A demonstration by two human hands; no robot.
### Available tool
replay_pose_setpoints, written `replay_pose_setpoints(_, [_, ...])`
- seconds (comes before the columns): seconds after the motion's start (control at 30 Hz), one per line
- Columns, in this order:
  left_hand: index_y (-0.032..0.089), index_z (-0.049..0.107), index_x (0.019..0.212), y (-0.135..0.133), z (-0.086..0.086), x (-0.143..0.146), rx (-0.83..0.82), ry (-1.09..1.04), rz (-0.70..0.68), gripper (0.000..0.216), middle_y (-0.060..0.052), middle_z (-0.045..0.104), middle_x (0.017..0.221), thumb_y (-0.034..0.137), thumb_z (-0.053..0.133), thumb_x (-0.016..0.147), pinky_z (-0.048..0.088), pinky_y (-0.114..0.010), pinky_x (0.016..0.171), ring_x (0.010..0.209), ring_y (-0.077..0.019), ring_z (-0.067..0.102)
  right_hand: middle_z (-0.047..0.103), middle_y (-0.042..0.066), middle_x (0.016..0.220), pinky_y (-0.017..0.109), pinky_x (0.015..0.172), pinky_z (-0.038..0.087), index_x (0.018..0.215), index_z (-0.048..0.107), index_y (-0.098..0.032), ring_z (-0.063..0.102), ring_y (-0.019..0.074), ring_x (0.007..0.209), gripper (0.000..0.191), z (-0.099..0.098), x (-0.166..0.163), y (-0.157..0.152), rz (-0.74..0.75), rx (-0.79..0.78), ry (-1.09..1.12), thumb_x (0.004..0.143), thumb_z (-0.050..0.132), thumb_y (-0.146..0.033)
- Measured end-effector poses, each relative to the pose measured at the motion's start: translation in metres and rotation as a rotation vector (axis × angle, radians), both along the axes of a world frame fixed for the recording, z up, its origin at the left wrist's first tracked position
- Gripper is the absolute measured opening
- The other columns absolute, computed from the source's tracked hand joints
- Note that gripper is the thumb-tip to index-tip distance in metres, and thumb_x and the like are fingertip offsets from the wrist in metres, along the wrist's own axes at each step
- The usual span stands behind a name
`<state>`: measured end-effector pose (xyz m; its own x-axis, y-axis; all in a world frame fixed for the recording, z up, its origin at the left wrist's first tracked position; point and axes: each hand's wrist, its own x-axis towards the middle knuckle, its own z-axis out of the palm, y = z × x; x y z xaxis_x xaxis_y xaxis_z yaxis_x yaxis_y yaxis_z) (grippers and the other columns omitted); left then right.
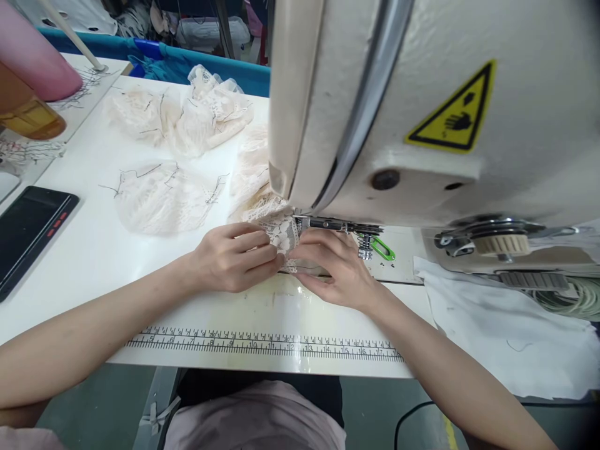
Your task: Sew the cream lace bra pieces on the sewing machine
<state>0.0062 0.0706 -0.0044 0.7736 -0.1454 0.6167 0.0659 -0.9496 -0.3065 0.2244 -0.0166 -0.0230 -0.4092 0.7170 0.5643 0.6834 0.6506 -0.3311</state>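
Note:
A piece of cream lace fabric [281,232] lies under the head of the sewing machine [356,125], right by its presser foot and needle area. My left hand [241,257] is closed on the near left edge of this lace, its fingers curled. From the right, my right hand [340,267] holds the same lace edge between fingers and thumb, close under the metal fittings of the machine. The machine head hides part of the lace, and my fingertips are partly covered.
More cream lace pieces [164,197] with loose dark threads lie on the white table to the left. A black phone [35,231] and thread cones [42,50] are farther left. A printed ruler [262,345] runs along the front edge. White cloth [515,331] lies at right.

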Motion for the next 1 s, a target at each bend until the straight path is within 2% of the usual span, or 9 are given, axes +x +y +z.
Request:
replay_pose_setpoints(0.17, [0.019,0.063,0.069,-0.001,0.002,-0.001,0.005,0.015,-0.005,0.019,0.005,0.062,0.066,0.012,0.070,0.085,0.059,-0.026,0.071,0.062,-0.0103,0.056,0.069,0.001,0.095,0.033,0.083,0.050,0.095,0.064,-0.023,0.062,0.0177,0.100,0.005,0.003,0.001,0.003,0.103,0.084,0.032,0.091,0.064,-0.020])
replay_pose_setpoints(0.27, [0.020,0.063,0.071,-0.002,0.003,-0.001,0.019,0.057,-0.018,0.019,0.005,0.064,0.070,0.011,0.065,0.088,0.060,-0.027,0.075,0.064,-0.0106,0.058,0.072,0.000,0.092,0.034,0.085,0.051,0.094,0.065,-0.021,0.064,0.0167,0.099,0.007,0.004,0.001,0.004,0.172,0.099,0.035,0.089,0.066,-0.016])
replay_pose_setpoints(0.33, [0.018,0.064,0.076,-0.002,0.002,-0.001,-0.012,0.093,-0.039,0.014,0.002,0.068,0.077,0.011,0.064,0.088,0.060,-0.030,0.082,0.073,-0.0130,0.063,0.073,0.000,0.092,0.035,0.087,0.053,0.095,0.066,-0.021,0.065,0.0159,0.097,0.008,0.004,0.002,0.004,0.200,0.096,0.010,0.089,0.066,-0.015])
replay_pose_setpoints(0.4, [0.014,0.066,0.086,-0.001,0.000,0.000,-0.108,0.142,-0.030,0.008,-0.005,0.073,0.094,0.015,0.060,0.091,0.058,-0.034,0.094,0.093,-0.0187,0.068,0.074,0.000,0.092,0.035,0.087,0.055,0.095,0.067,-0.021,0.065,0.0160,0.095,0.008,0.003,0.002,0.004,0.194,0.106,-0.021,0.090,0.064,-0.016])
replay_pose_setpoints(0.5, [0.005,0.062,0.116,0.000,-0.007,0.001,-0.279,0.245,0.062,0.033,-0.016,0.067,0.124,0.029,0.048,0.098,0.052,-0.040,0.104,0.121,-0.0265,0.060,0.075,0.000,0.092,0.037,0.086,0.055,0.094,0.067,-0.020,0.066,0.0175,0.094,0.009,0.003,0.001,0.004,0.176,0.114,-0.069,0.088,0.065,-0.013])
replay_pose_setpoints(0.57, [0.000,0.053,0.131,0.001,-0.011,0.000,-0.325,0.303,0.120,0.048,-0.020,0.062,0.132,0.034,0.045,0.098,0.051,-0.042,0.105,0.126,-0.0290,0.057,0.075,-0.001,0.092,0.035,0.084,0.055,0.093,0.067,-0.019,0.067,0.0169,0.092,0.011,0.004,-0.001,0.004,0.171,0.098,-0.102,0.087,0.065,-0.011])
replay_pose_setpoints(0.63, [0.000,0.049,0.137,0.002,-0.014,-0.001,-0.331,0.330,0.159,0.054,-0.020,0.060,0.134,0.035,0.047,0.096,0.050,-0.042,0.106,0.128,-0.0298,0.056,0.075,-0.002,0.090,0.032,0.080,0.055,0.092,0.066,-0.019,0.067,0.0149,0.089,0.012,0.005,-0.003,0.003,0.154,0.086,-0.136,0.088,0.063,-0.009])
replay_pose_setpoints(0.87, [0.005,0.057,0.132,0.009,-0.010,-0.005,-0.308,0.372,0.155,0.048,-0.015,0.062,0.133,0.029,0.048,0.091,0.046,-0.039,0.110,0.129,-0.0278,0.055,0.074,-0.004,0.089,0.027,0.079,0.052,0.090,0.063,-0.019,0.066,0.0123,0.090,0.018,0.001,-0.009,0.001,0.095,0.113,-0.226,0.089,0.057,-0.002])
replay_pose_setpoints(1.0, [0.007,0.057,0.132,0.014,-0.007,-0.007,-0.324,0.387,0.131,0.048,-0.014,0.064,0.131,0.024,0.047,0.089,0.049,-0.040,0.107,0.127,-0.0273,0.057,0.073,-0.004,0.085,0.026,0.071,0.051,0.088,0.063,-0.020,0.065,0.0114,0.085,0.018,-0.001,-0.013,0.003,0.095,0.180,-0.248,0.091,0.055,-0.004])
